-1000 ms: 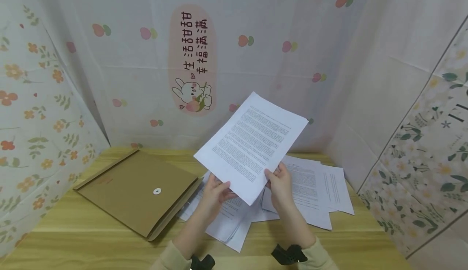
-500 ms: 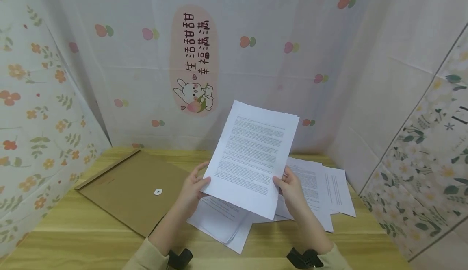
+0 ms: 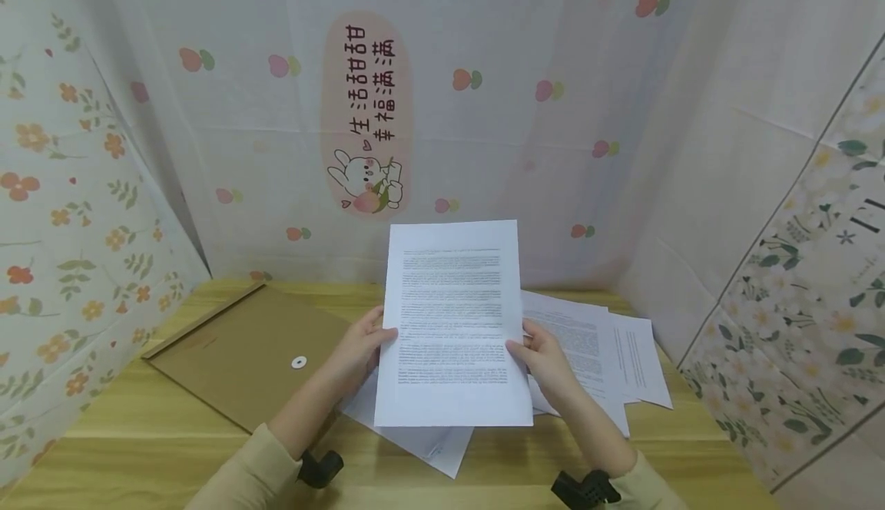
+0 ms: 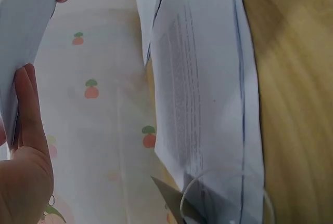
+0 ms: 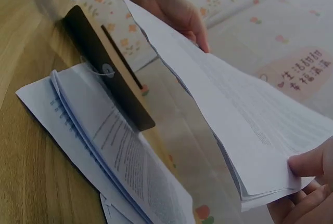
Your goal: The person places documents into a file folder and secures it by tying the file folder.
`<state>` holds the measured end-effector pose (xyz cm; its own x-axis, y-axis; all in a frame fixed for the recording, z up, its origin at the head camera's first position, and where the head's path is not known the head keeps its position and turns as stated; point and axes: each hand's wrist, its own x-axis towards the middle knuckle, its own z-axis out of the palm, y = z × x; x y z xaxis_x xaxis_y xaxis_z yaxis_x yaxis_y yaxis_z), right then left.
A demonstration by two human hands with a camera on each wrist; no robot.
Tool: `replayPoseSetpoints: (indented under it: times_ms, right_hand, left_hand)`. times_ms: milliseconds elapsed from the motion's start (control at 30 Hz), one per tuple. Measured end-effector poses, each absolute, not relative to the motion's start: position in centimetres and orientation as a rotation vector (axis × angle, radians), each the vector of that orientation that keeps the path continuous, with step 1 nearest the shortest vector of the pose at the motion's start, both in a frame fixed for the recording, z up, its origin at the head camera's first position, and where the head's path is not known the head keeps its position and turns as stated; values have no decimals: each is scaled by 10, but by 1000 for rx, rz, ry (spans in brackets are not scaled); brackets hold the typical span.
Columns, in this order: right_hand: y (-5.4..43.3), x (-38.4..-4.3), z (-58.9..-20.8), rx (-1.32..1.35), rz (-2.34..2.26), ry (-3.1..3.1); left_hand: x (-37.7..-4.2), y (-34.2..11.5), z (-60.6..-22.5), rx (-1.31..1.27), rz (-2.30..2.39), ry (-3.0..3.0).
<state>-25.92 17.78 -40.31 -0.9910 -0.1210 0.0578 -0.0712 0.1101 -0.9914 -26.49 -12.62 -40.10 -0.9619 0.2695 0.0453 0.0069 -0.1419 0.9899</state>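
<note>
Both hands hold a thin stack of printed sheets (image 3: pixel 452 318) above the table, its long sides running up and down. At the left edge, my left hand (image 3: pixel 361 345) pinches it with the thumb on the front and the fingers behind. My right hand (image 3: pixel 546 356) grips the right edge the same way, lower thumb on the page. Layered edges of the stack (image 5: pixel 223 109) show in the right wrist view. More printed papers lie below: a pile (image 3: pixel 449 452) partly hidden by the held stack, and overlapping sheets (image 3: pixel 577 333) to the right.
A brown document envelope (image 3: pixel 256 364) with a white button lies on the table's left, partly behind my left forearm. Its string (image 4: pixel 192 182) loops over the papers in the left wrist view. Patterned cloth curtains (image 3: pixel 276 149) enclose the wooden table (image 3: pixel 387 487).
The held stack has turned from a slant to upright and come down slightly, nearer to me. My hands have moved apart, from its lower end to its two long edges.
</note>
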Motion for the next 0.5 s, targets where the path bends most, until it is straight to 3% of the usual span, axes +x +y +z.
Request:
replayPoseSetpoints:
  times_ms: [267, 500]
  right_hand:
    - [183, -261, -402, -439, -1925, 2206]
    - [181, -260, -402, -461, -1893, 2145]
  left_hand:
    - [-273, -132, -397, 216, 2310, 1845]
    - [-273, -139, -395, 164, 2398, 1842]
